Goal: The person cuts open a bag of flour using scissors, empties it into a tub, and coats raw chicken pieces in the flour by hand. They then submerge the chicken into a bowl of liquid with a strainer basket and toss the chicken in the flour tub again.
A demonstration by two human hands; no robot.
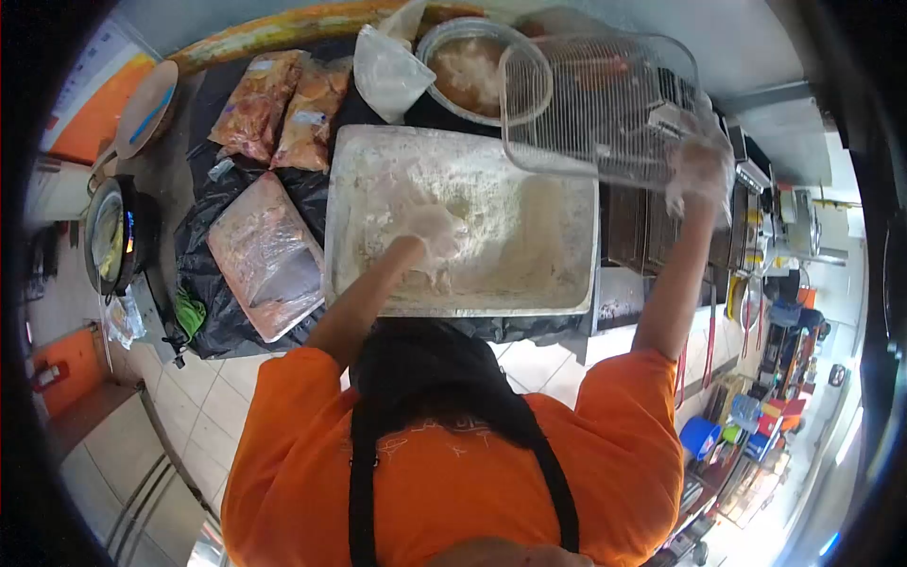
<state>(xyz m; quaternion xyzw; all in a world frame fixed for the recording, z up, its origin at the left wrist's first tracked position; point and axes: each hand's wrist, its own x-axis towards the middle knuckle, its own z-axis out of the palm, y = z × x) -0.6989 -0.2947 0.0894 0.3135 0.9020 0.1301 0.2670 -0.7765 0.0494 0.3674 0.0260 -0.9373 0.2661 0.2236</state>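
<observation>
A large pale tray (463, 307) holds white flour (472, 194) spread over its bottom, thicker toward the top and middle. My left hand (436, 231), in a clear plastic glove, is low over the flour left of the tray's middle. Its fingers look spread with nothing in them, though flour and blur soften their outline. My right hand (699, 170), gloved too, grips the right end of a wire basket (595, 113). The basket is raised and tilted above the tray's top right corner. Part of it overlaps a round tub (439, 38) of brownish liquid with white foam.
Two bags of marinated meat (257, 104) lie behind the tray on the left, beside a white plastic bag (387, 76). A plastic-wrapped meat tray (267, 250) rests on black sheeting. At far left is a dark pan (118, 236); metal fryer equipment (652, 227) stands right.
</observation>
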